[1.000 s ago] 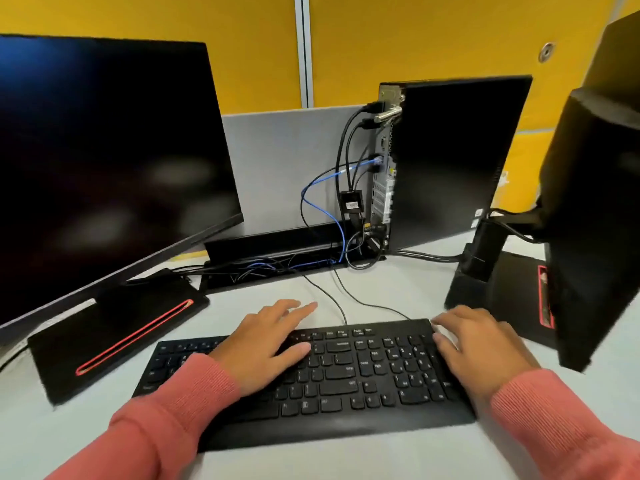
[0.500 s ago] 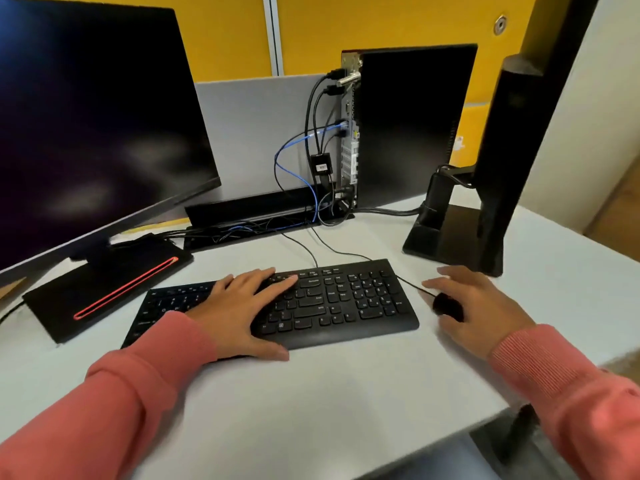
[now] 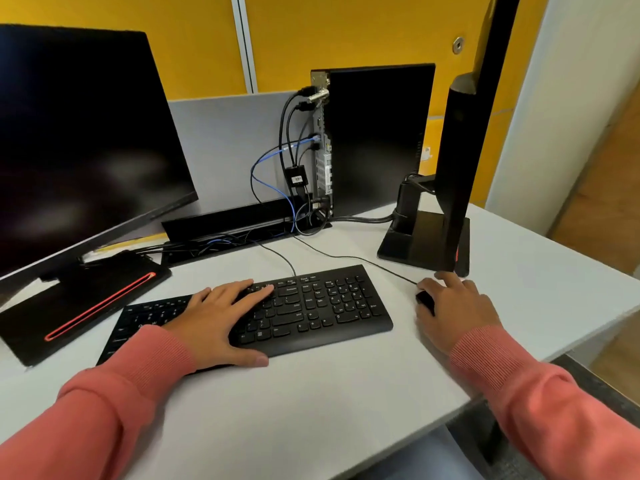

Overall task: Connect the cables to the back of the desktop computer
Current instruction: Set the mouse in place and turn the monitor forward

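Observation:
A slim black desktop computer (image 3: 377, 136) stands upright at the back of the desk, its rear panel facing left. Several black cables (image 3: 289, 133) and a blue cable (image 3: 263, 168) are plugged into that panel and drop to a cable tray (image 3: 221, 223). My left hand (image 3: 221, 317) lies flat on a black keyboard (image 3: 329, 303), fingers straight. My right hand (image 3: 457, 310) cups a black mouse (image 3: 425, 299) right of the keyboard, and most of the mouse is hidden under it.
A large dark monitor (image 3: 79, 133) on a red-striped base (image 3: 79, 306) stands at the left. A second monitor (image 3: 464, 140) stands edge-on at the right on a black stand. The grey desk's right edge (image 3: 588, 327) is close to my right hand. A yellow wall lies behind.
My right hand left the keyboard's right end and settled on the mouse. My left hand stayed on the keyboard. My view pulled back and shifted right.

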A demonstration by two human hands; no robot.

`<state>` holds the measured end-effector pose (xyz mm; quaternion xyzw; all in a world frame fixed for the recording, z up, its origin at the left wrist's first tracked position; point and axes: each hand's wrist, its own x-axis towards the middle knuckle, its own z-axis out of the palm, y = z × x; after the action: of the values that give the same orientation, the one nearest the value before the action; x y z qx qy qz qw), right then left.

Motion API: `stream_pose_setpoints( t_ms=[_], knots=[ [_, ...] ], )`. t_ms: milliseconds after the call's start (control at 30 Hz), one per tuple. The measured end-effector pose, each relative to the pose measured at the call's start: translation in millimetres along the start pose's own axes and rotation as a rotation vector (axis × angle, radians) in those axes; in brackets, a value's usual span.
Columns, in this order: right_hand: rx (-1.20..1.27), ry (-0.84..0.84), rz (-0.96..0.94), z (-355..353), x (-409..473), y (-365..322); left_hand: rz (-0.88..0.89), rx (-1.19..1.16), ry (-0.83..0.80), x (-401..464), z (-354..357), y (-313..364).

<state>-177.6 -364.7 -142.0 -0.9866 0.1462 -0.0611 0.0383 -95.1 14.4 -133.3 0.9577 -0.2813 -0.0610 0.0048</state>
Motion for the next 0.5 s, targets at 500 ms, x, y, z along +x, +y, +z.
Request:
stream_pose_setpoints(
  t_ms=[500],
  knots=[
    [1.858, -0.029, 0.417, -58.4, 28.1, 5.2, 0.343, -0.625, 0.550, 62.9, -96.1, 155.4]
  ],
)
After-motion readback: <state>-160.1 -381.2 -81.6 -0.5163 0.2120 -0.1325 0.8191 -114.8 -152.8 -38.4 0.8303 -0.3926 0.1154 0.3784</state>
